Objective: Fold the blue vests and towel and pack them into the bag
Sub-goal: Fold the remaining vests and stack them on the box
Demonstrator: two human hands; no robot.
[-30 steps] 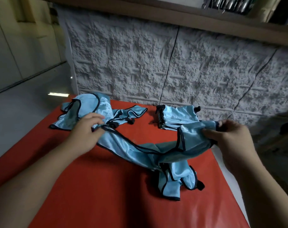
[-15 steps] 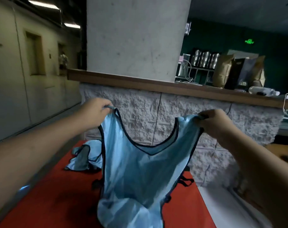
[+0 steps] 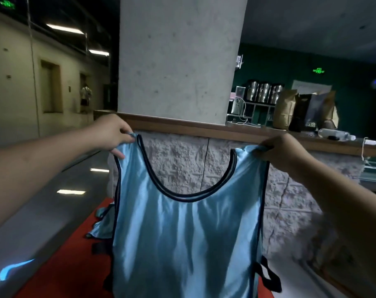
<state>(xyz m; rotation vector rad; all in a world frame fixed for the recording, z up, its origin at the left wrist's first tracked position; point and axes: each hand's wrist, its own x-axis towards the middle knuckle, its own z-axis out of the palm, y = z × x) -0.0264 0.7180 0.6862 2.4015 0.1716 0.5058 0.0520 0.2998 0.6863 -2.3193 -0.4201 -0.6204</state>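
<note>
A light blue vest (image 3: 187,237) with black trim hangs spread out in the air in front of me, neckline up. My left hand (image 3: 111,134) pinches its left shoulder strap and my right hand (image 3: 284,149) grips its right shoulder strap. Behind its left edge, part of another blue vest (image 3: 102,224) lies crumpled on the red table (image 3: 64,267). The held vest hides the middle and right of the table. No towel or bag for packing shows.
A rough stone wall (image 3: 290,211) with a wooden ledge (image 3: 225,129) rises behind the table, and a concrete pillar (image 3: 178,61) stands on it. Paper bags (image 3: 307,110) and a bottle sit on the ledge at right. A corridor floor runs along the left.
Both hands lifted the vest off the table and spread it apart by its shoulders; it now hangs flatter and wider. My view tilted up from the tabletop.
</note>
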